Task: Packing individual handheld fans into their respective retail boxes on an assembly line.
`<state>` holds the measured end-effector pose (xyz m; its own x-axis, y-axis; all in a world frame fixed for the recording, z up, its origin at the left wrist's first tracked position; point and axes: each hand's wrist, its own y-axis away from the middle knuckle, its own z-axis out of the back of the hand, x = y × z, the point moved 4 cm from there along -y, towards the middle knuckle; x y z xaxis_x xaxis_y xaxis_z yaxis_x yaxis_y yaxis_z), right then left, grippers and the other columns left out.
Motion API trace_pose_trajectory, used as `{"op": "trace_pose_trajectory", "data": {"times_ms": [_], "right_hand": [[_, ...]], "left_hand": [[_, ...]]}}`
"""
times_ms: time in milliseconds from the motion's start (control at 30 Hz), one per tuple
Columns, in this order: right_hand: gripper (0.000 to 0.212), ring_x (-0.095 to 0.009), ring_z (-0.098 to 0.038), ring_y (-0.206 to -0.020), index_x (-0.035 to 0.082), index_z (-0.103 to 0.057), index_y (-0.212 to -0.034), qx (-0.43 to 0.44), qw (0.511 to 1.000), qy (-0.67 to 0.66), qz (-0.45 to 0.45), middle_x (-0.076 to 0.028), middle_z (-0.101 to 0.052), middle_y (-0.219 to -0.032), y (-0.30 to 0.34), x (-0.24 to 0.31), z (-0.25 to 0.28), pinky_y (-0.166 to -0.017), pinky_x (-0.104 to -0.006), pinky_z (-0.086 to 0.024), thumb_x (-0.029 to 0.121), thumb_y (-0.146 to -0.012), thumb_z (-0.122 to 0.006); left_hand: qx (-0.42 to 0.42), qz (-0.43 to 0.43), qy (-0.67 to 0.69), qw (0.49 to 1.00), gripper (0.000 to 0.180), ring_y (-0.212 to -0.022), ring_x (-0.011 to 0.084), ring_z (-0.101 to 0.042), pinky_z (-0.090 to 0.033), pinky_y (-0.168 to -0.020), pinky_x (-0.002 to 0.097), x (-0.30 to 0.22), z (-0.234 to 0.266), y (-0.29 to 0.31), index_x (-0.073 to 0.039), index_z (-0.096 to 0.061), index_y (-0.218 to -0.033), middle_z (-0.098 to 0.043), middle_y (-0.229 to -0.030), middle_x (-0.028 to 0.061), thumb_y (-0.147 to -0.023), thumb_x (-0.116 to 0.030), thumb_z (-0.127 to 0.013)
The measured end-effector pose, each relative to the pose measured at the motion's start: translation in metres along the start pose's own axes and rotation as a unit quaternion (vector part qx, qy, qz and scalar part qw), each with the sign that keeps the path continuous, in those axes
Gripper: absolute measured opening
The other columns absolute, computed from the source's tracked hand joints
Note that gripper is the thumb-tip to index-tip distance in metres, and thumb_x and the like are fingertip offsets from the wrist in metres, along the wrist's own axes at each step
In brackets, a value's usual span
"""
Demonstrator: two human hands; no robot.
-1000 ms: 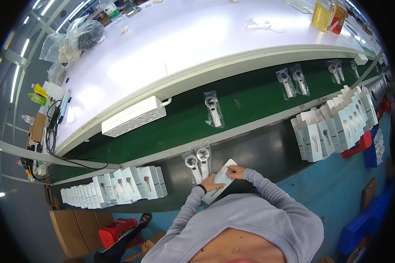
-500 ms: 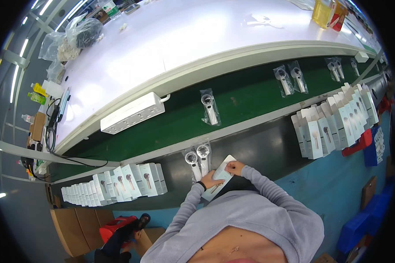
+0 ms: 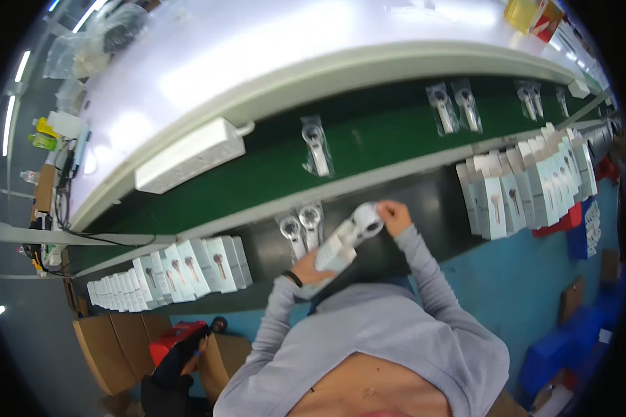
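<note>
Showerhead [image 3: 366, 218] now at mouth of blurrily printed box [image 3: 336, 254]

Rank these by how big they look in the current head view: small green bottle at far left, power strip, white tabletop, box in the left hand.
1. White tabletop
2. Power strip
3. Box, partly covered by the left hand
4. Small green bottle

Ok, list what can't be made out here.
All in the head view:
White round-headed item: lower handle, hidden by the box.
Left hand: some fingers, hidden behind that box.
Right hand: exact fingertip hold, blurred.
Yellow bottle: top, cut off by the upper edge.
</note>
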<state>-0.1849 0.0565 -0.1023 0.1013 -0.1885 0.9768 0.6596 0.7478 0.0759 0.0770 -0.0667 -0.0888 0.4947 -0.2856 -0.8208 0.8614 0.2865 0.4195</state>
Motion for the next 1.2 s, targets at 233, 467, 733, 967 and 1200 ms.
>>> {"op": "trace_pose_trajectory", "data": {"times_ms": [233,467,733,967,1200], "right_hand": [[0.018,-0.007,-0.055,-0.076,-0.003,-0.062,-0.097,-0.227,0.962,-0.136,0.072,-0.003,-0.063,-0.087,-0.001,0.056,0.090,-0.067,-0.0199,-0.043,0.013,-0.090,-0.058],[0.019,-0.004,-0.052,-0.068,-0.003,-0.063,-0.098,-0.203,0.970,-0.131,0.007,0.001,-0.060,-0.080,0.019,0.034,0.076,-0.060,-0.0165,-0.039,0.013,-0.089,-0.059],[0.021,-0.003,-0.050,-0.065,-0.003,-0.063,-0.100,-0.153,0.977,-0.148,-0.033,0.001,-0.060,-0.079,0.022,0.050,0.059,-0.056,-0.0166,-0.038,0.014,-0.089,-0.060],[0.019,-0.007,-0.055,-0.074,-0.004,-0.061,-0.101,-0.194,0.967,-0.167,0.014,-0.004,-0.063,-0.088,0.020,0.038,0.090,-0.066,-0.0181,-0.043,0.011,-0.090,-0.057],[0.019,-0.006,-0.055,-0.074,-0.005,-0.061,-0.100,-0.169,0.975,-0.144,-0.018,-0.005,-0.063,-0.088,0.026,0.060,0.086,-0.067,-0.0185,-0.043,0.010,-0.090,-0.057]], "left_hand": [[-0.202,0.015,-0.230,0.952,0.069,-0.094,0.0382,-0.056,-0.047,-0.077,0.0401,-0.047,0.070,0.025,-0.001,-0.048,-0.110,-0.057,-0.102,0.0202,-0.059,-0.034,-0.080],[-0.211,0.230,-0.266,0.912,0.067,-0.093,0.0355,-0.060,-0.049,-0.075,0.0396,-0.019,0.085,0.034,-0.001,-0.045,-0.107,-0.059,-0.102,0.0210,-0.061,-0.034,-0.080],[-0.278,-0.068,-0.139,0.948,0.071,-0.104,0.0291,-0.055,-0.048,-0.082,0.0385,-0.040,0.068,0.059,-0.001,-0.045,-0.114,-0.049,-0.118,0.0207,-0.061,-0.030,-0.082],[-0.268,-0.073,-0.226,0.934,0.070,-0.103,0.0272,-0.055,-0.048,-0.082,0.0365,-0.080,0.064,0.079,-0.002,-0.045,-0.117,-0.051,-0.118,0.0181,-0.060,-0.021,-0.082],[-0.394,-0.034,-0.047,0.917,0.071,-0.095,0.0207,-0.057,-0.046,-0.080,0.0315,-0.048,0.045,0.079,0.002,-0.044,-0.116,-0.056,-0.103,0.0135,-0.060,-0.019,-0.083]]}}
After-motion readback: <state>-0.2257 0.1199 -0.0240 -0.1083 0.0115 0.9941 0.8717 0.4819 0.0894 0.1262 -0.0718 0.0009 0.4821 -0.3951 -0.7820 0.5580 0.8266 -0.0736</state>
